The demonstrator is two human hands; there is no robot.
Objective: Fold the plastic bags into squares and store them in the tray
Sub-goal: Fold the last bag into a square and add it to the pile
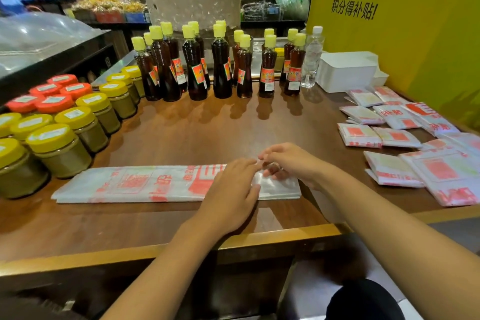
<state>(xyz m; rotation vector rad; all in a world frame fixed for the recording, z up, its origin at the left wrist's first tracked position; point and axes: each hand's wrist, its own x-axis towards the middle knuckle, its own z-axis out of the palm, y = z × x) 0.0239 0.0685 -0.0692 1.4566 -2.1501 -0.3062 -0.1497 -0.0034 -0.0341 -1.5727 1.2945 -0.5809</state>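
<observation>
Dark sauce bottles [193,70] stand behind yellow-lidded jars [58,149] on the table [181,127].

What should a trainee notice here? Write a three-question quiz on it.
1. True or false: the left hand lies flat on the long folded bag.
2. Where are the folded squares: A in the white tray, B on the table, right side?
3. What colour are the caps of the oil bottles?

Key: 1 true. 2 B. 3 yellow. The right hand pinches the bag's end.
</observation>
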